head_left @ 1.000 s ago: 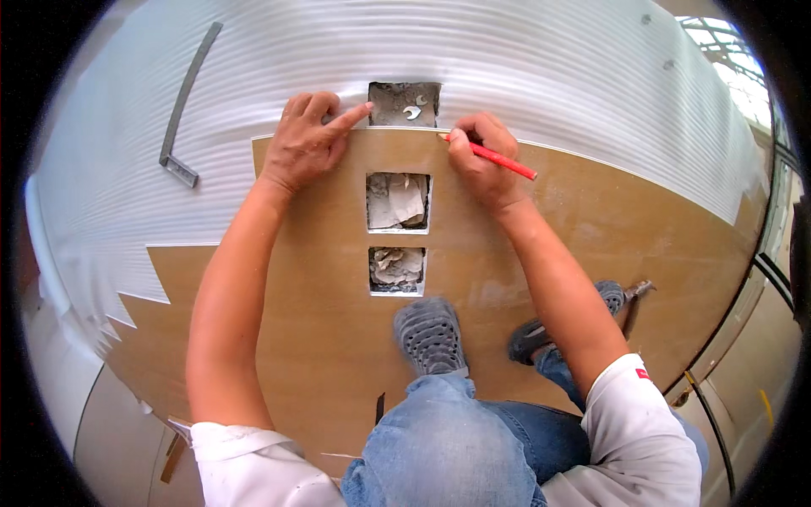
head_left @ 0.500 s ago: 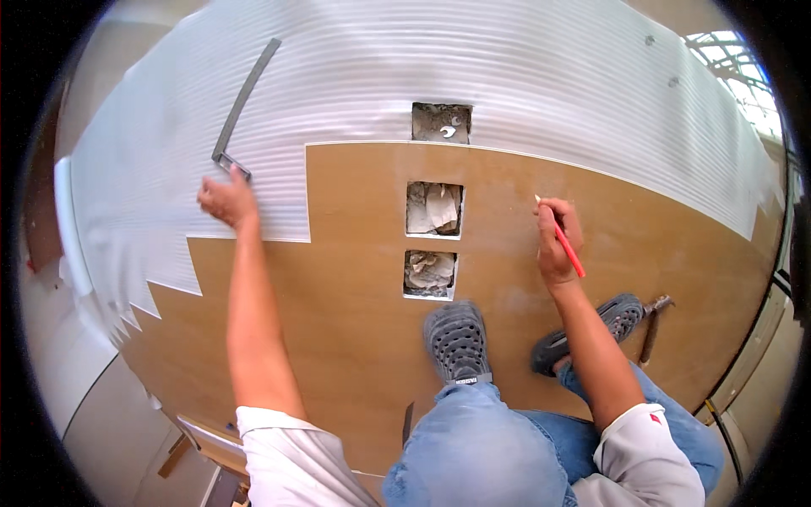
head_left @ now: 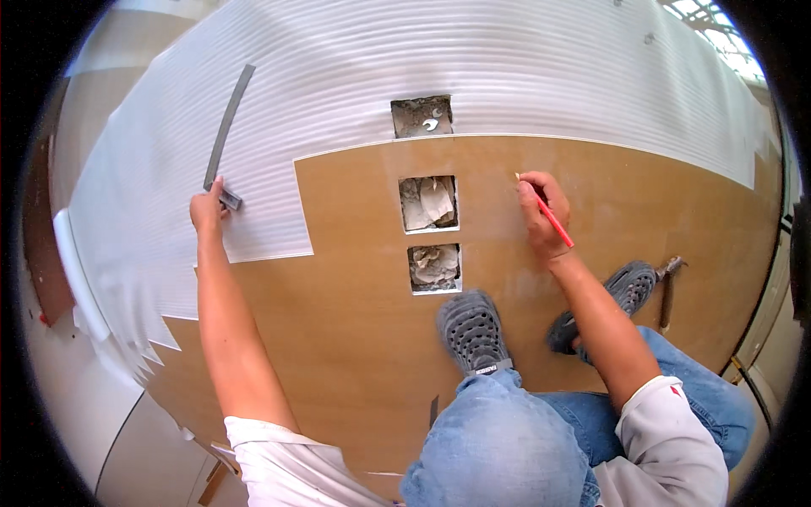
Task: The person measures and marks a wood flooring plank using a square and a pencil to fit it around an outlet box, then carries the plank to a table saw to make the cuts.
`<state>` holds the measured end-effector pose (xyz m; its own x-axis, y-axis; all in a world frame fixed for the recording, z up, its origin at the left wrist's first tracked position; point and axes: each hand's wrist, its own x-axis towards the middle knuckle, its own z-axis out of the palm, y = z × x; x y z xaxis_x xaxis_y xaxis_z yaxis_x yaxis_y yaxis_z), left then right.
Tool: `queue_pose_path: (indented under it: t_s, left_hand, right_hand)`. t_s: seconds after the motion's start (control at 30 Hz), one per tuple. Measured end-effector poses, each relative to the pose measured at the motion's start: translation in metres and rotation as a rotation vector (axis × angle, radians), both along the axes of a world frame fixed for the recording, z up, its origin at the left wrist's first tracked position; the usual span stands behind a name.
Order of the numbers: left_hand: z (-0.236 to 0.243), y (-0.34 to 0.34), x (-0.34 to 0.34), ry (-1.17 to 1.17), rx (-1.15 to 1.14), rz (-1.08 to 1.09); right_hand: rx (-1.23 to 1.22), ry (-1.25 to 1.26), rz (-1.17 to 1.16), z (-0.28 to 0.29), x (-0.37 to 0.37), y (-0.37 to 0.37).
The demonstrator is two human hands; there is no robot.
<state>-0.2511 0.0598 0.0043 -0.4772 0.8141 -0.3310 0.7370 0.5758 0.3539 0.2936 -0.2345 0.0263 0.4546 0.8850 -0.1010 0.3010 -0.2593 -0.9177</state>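
My left hand (head_left: 208, 208) is closed on a metal try square (head_left: 228, 110) at the corner where its long grey blade meets the short stock. The square lies over white ribbed foam underlay (head_left: 338, 76) at the left. Over the brown flooring panels (head_left: 355, 338), my right hand (head_left: 546, 213) grips a red pencil (head_left: 554, 221), its pale tip pointing up and left. Between my hands, two square holes are cut through the panels, a middle hole (head_left: 429, 203) and a nearer hole (head_left: 435, 267), with crumpled pale material in both.
A third square opening (head_left: 422, 117) in the foam, just beyond the panel edge, holds a small white piece. The panels' left edge is stepped. My grey clogs (head_left: 473, 329) rest on the panels, and a hammer (head_left: 669, 291) lies beside the right one. Rolled foam (head_left: 80, 270) stands far left.
My left hand has closed on the try square, which has shifted down and slightly left in view. My right hand with the pencil has moved slightly up and left.
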Motion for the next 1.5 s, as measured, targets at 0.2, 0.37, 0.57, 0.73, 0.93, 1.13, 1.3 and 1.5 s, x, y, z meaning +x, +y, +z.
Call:
queue_pose_path:
  t_s: [0.2,0.37,0.57,0.73,0.93,1.13,1.3,1.5]
  left_hand:
    - [0.001,0.004,-0.005,0.033,0.006,0.010]
    - [0.012,-0.004,0.028,0.079,0.431,-0.322]
    - [0.044,-0.034,0.188,-0.066,0.619,-1.148]
    - [0.009,-0.065,0.237,-0.137,0.584,-1.257]
    - [-0.007,-0.077,0.245,-0.124,0.658,-1.160]
    - [-0.010,-0.081,0.244,-0.131,0.671,-1.118]
    - [-0.010,-0.080,0.245,-0.111,0.665,-1.112]
    - [-0.014,-0.080,0.241,-0.116,0.693,-1.126]
  right_hand:
    - [0.033,-0.114,0.052,-0.004,0.000,-0.011]
    - [-0.022,-0.096,0.034,0.000,-0.004,-0.018]
    - [-0.066,-0.042,0.027,0.002,0.000,-0.016]
    - [-0.006,-0.122,0.085,-0.001,-0.004,-0.010]
    - [-0.013,-0.065,0.098,-0.002,-0.011,-0.012]
    - [0.021,-0.094,0.164,-0.001,-0.033,-0.005]
    - [0.141,-0.067,0.276,-0.002,-0.057,0.017]
    - [0.130,-0.027,0.333,0.003,-0.073,0.041]
